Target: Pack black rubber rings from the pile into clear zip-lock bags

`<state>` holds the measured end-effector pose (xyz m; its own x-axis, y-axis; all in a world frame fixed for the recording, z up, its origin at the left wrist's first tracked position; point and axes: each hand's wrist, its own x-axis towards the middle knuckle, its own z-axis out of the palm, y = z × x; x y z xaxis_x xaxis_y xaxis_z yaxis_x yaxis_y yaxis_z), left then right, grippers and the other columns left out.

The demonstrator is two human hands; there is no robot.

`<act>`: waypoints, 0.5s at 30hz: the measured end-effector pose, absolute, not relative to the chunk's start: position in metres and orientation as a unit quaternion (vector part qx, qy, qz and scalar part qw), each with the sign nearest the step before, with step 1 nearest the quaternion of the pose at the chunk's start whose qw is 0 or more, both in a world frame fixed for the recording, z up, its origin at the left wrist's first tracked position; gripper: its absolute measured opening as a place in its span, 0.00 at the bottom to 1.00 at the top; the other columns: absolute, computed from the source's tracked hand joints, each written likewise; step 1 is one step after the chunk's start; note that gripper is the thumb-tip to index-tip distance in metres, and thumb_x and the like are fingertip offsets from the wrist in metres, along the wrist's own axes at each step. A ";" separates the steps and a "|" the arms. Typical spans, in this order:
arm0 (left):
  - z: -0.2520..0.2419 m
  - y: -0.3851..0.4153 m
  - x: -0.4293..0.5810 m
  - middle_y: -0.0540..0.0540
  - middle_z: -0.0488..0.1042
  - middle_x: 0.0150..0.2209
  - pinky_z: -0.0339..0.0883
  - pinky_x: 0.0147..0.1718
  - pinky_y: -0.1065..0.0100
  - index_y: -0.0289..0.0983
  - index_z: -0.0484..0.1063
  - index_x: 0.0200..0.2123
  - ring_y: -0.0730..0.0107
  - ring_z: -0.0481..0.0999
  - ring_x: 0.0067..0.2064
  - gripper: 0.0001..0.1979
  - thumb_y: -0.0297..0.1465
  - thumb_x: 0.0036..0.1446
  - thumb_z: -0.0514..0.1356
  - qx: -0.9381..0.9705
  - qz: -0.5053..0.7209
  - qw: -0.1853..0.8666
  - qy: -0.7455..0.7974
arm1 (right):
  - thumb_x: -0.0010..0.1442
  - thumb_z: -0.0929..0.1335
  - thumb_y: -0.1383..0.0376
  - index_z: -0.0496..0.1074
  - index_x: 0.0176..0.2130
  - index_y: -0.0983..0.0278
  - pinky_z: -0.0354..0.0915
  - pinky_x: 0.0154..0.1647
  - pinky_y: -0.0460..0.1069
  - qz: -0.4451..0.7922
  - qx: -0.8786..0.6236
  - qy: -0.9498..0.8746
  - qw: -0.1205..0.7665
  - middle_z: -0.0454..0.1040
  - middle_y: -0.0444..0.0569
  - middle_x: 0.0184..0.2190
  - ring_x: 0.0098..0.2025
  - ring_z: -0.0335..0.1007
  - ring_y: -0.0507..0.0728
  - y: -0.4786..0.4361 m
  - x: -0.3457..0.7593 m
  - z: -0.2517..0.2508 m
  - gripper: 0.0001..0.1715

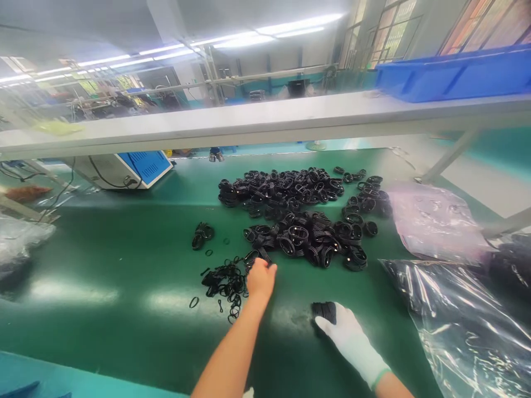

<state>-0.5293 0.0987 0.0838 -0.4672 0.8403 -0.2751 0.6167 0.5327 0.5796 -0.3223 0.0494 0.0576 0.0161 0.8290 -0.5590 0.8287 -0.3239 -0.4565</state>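
Observation:
My left hand [261, 279], bare, has its fingers curled on a stack of black rings [264, 255] at the near left edge of a large heap. The fingertips are partly hidden behind the hand. In a white glove, my right hand [342, 323] grips another stack of black rings [324, 311], ribbed on its side, low over the green table. Left of my bare hand lies a pile of loose thin black rings [226, 281], some twisted. The heap of bundled black rings [296, 235] spreads beyond both hands.
A small group of ring bundles [202, 235] lies left of the heap. Clear plastic bags [464, 309] cover the table's right side. A white shelf [249, 122] crosses above, carrying a blue bin [452, 74]. A blue-and-white box [141, 167] stands at the back left.

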 end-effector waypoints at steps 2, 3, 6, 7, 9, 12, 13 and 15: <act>0.089 0.131 -0.550 0.36 0.72 0.36 0.59 0.37 0.61 0.33 0.66 0.35 0.56 0.70 0.41 0.14 0.38 0.50 0.55 0.404 0.207 0.271 0.849 | 0.52 0.62 0.55 0.61 0.49 0.66 0.59 0.44 0.53 0.402 -0.715 -0.573 -0.003 0.64 0.58 0.43 0.46 0.64 0.62 0.049 -0.324 0.062 0.27; 0.090 0.142 -0.556 0.35 0.72 0.35 0.60 0.36 0.61 0.32 0.65 0.33 0.56 0.71 0.40 0.12 0.37 0.50 0.55 0.400 0.209 0.284 0.846 | 0.52 0.62 0.55 0.60 0.49 0.66 0.59 0.44 0.53 0.405 -0.715 -0.570 -0.006 0.63 0.58 0.44 0.47 0.64 0.62 0.049 -0.324 0.063 0.28; 0.087 0.146 -0.560 0.44 0.70 0.25 0.61 0.28 0.67 0.34 0.64 0.28 0.66 0.71 0.30 0.08 0.35 0.50 0.55 0.412 0.231 0.349 0.810 | 0.52 0.62 0.56 0.59 0.51 0.66 0.59 0.44 0.53 0.414 -0.715 -0.563 -0.006 0.62 0.59 0.45 0.47 0.64 0.63 0.049 -0.324 0.064 0.29; 0.086 0.139 -0.558 0.48 0.69 0.22 0.60 0.25 0.70 0.35 0.63 0.28 0.71 0.70 0.25 0.09 0.36 0.51 0.54 0.423 0.240 0.378 0.787 | 0.52 0.62 0.56 0.58 0.51 0.65 0.59 0.44 0.53 0.418 -0.716 -0.560 -0.002 0.62 0.59 0.45 0.47 0.64 0.63 0.049 -0.324 0.064 0.29; 0.083 0.115 -0.549 0.53 0.64 0.17 0.58 0.21 0.75 0.37 0.62 0.26 0.77 0.65 0.19 0.12 0.40 0.52 0.53 0.446 0.249 0.438 0.740 | 0.52 0.62 0.57 0.59 0.51 0.64 0.59 0.44 0.54 0.424 -0.716 -0.555 0.005 0.63 0.58 0.45 0.46 0.64 0.63 0.048 -0.324 0.065 0.28; 0.073 0.076 -0.527 0.57 0.60 0.14 0.54 0.16 0.77 0.37 0.59 0.24 0.81 0.59 0.15 0.15 0.44 0.48 0.55 0.463 0.244 0.536 0.663 | 0.51 0.63 0.58 0.61 0.50 0.64 0.58 0.45 0.53 0.424 -0.714 -0.556 0.013 0.63 0.56 0.44 0.47 0.63 0.62 0.048 -0.323 0.068 0.27; 0.068 0.065 -0.519 0.58 0.59 0.14 0.53 0.15 0.78 0.37 0.59 0.24 0.82 0.58 0.14 0.16 0.44 0.46 0.56 0.464 0.238 0.563 0.641 | 0.51 0.64 0.58 0.61 0.49 0.64 0.58 0.45 0.52 0.422 -0.714 -0.559 0.015 0.63 0.56 0.44 0.47 0.63 0.62 0.049 -0.322 0.068 0.27; 0.057 0.049 -0.500 0.58 0.58 0.13 0.52 0.13 0.78 0.38 0.58 0.24 0.82 0.58 0.14 0.16 0.44 0.46 0.56 0.466 0.222 0.595 0.617 | 0.51 0.64 0.58 0.61 0.49 0.65 0.58 0.45 0.51 0.415 -0.714 -0.564 0.022 0.63 0.56 0.44 0.48 0.63 0.61 0.050 -0.321 0.067 0.27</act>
